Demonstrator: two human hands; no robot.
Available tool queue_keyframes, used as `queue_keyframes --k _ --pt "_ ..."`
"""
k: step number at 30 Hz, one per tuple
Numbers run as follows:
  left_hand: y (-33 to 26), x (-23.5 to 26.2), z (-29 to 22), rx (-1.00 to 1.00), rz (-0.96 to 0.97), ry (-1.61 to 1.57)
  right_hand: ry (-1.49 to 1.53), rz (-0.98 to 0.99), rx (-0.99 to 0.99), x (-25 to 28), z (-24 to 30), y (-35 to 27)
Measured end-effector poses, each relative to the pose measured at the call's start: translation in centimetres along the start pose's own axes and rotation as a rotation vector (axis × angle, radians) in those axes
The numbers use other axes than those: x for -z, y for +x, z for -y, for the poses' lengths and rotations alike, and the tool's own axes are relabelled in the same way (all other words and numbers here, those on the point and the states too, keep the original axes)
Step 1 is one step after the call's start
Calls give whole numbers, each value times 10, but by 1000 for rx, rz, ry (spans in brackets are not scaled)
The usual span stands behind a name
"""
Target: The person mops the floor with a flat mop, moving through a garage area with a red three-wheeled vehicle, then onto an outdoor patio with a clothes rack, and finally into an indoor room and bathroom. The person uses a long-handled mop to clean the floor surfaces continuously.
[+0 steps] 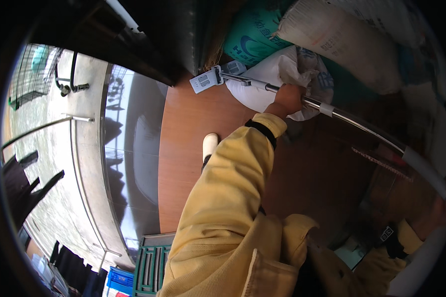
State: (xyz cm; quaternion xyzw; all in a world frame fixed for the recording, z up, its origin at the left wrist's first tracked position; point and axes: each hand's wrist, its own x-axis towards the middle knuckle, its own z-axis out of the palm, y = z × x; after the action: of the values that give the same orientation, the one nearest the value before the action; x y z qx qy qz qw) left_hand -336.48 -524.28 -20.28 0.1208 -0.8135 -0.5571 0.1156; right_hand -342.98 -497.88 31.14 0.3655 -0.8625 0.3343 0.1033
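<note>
A flat mop with a long metal pole (pixel 364 127) slants across the upper right, its grey plate-like head (pixel 204 82) resting on the brown floor beside a white sack (pixel 255 94). My left hand (pixel 288 100), in a yellow sleeve with a black band at the wrist, is closed around the pole not far above the head. At the dim right edge my right hand (pixel 438 215) is wrapped around the pole's white upper end, its fingers only partly visible. No cloth shows on the mop head.
A green sack (pixel 255 34) and a large beige sack (pixel 339 44) are piled behind the white one. One pale shoe (pixel 210 144) stands on the brown floor (pixel 183 163). Left lies a sunlit grey strip (pixel 139 143); a green metal rack (pixel 153 262) and blue crate (pixel 120 283) sit lower left.
</note>
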Motion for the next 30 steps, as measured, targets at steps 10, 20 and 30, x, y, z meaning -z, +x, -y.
queue_keyframes --k 10,20,30 --pt "-72 24 4 115 51 85 1067 -20 -137 22 -49 -3" --pt "-163 -23 1 111 28 187 729 -116 -223 48 -70 -164" --pt "-270 -227 -32 -17 283 459 -724 -443 -923 187 -134 -469"
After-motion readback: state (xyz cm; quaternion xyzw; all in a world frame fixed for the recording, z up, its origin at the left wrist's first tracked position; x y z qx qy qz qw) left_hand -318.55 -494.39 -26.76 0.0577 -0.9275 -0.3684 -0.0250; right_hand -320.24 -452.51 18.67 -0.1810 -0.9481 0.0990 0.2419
